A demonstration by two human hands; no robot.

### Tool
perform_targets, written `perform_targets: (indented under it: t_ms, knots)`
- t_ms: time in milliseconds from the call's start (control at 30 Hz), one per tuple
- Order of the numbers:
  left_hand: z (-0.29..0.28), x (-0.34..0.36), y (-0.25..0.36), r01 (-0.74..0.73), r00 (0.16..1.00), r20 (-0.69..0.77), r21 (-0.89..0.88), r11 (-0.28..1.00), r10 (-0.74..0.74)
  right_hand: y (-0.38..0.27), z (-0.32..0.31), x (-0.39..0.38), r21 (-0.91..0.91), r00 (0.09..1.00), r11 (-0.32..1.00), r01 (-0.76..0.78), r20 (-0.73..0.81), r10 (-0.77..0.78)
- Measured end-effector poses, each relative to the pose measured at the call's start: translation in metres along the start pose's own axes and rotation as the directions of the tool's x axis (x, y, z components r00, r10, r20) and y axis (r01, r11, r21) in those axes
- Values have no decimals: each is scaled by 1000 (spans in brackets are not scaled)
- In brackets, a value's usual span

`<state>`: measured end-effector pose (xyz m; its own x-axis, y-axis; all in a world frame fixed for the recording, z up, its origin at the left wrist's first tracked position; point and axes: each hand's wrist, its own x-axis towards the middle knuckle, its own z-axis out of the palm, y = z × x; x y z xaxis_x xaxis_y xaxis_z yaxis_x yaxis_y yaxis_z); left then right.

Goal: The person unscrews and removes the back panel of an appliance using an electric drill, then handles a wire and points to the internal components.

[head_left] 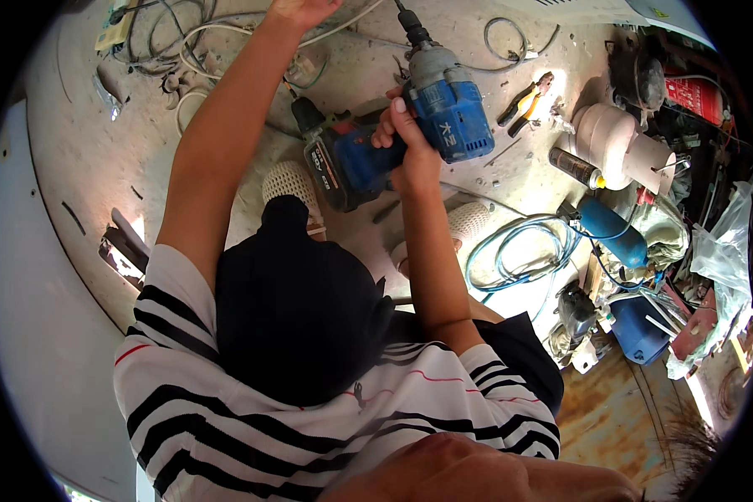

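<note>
My right hand (406,130) grips the blue impact tool (450,117) by its handle. The tool has a grey nose, a dark shaft pointing up and a black-and-blue battery (333,171) at its lower left. A black drill chuck (308,115) shows behind the battery, with the rest of that drill partly hidden. My left hand (301,12) reaches to the top edge near pale cables (216,30); its fingers are mostly cut off, so what they touch is unclear. Pliers (523,105) with yellow-and-black handles lie right of the impact tool.
A spray can (573,167), pale cylinder (611,146), red cylinder (694,100) and teal cylinder (615,230) crowd the right, with a coiled blue hose (502,259), blue container (636,330) and plastic sheet (719,251). A white panel (42,276) edges the left; my feet are below the tools.
</note>
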<state>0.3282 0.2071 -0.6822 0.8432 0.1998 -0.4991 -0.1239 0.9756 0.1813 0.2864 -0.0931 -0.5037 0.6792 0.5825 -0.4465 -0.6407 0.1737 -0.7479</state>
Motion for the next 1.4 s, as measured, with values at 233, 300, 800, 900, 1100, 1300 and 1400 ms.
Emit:
perform_targets:
  t_ms: [233,300,800,900,1100,1300,1400]
  knots:
    - [43,-38,-22,102,970,-235,150,983,-65,-7,-7,2,45,996,995,-84,-14,84]
    - [75,-57,-44,158,986,-105,314,936,-131,-12,-12,2,40,996,996,-79,-29,80]
    - [79,-71,-41,69,997,-51,272,960,-57,-12,-7,6,54,990,989,-141,20,140]
    - [82,-70,-37,83,996,10,310,947,-91,-14,-10,7,43,989,988,-146,29,145]
    - [81,-73,-29,68,996,31,380,923,-86,-17,-12,10,-27,989,991,-132,63,134]
    - [76,-74,-17,90,995,-5,474,876,-100,-18,-19,14,-5,985,988,-156,69,156]
    - [73,-74,-10,109,993,-29,532,839,-111,-18,-25,15,-36,979,984,-174,100,176]
